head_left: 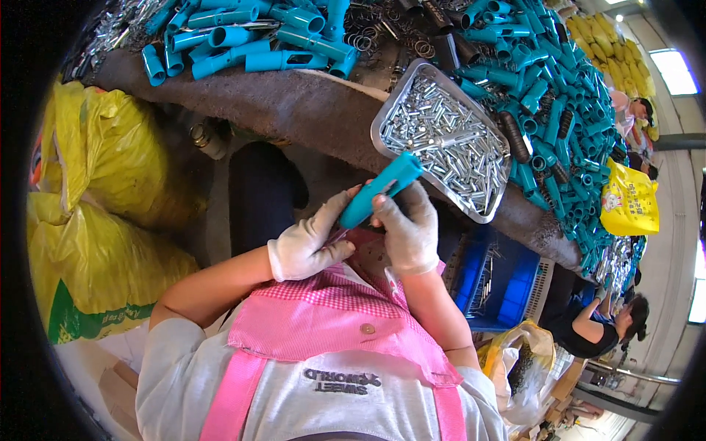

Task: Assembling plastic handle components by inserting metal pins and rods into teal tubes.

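A teal plastic tube with a slot in its side is held in front of my apron, its far end tilted up toward the right. My left hand, in a white glove, is closed round its near end. On the other side my right hand, gloved too, pinches it, the bare thumb tip against the tube. Just beyond the tube, a metal tray on the table's edge carries many small silver pins.
Heaped teal tubes and black springs cover the cloth-topped table. Yellow sacks stand on the left. A blue crate sits under the table at right. A person in black works farther right, near a yellow bag.
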